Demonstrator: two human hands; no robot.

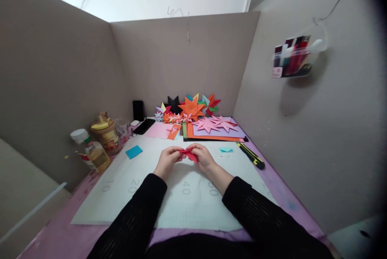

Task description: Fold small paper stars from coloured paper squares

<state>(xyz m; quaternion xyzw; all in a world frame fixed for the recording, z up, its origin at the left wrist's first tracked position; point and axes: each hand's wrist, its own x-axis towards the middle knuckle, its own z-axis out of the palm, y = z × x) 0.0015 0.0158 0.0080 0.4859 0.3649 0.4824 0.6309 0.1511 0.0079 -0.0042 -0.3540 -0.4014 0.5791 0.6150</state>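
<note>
Head view, both hands (169,160) (204,158) pinching folded red paper (190,154), long axis slanting rightward, tip pointing nearward

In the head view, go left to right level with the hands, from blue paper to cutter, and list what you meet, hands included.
Blue paper, left hand, red paper, right hand, teal paper, cutter.

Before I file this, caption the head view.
Left hand and right hand hold red paper over a numbered white mat, paper stars beyond.
</note>
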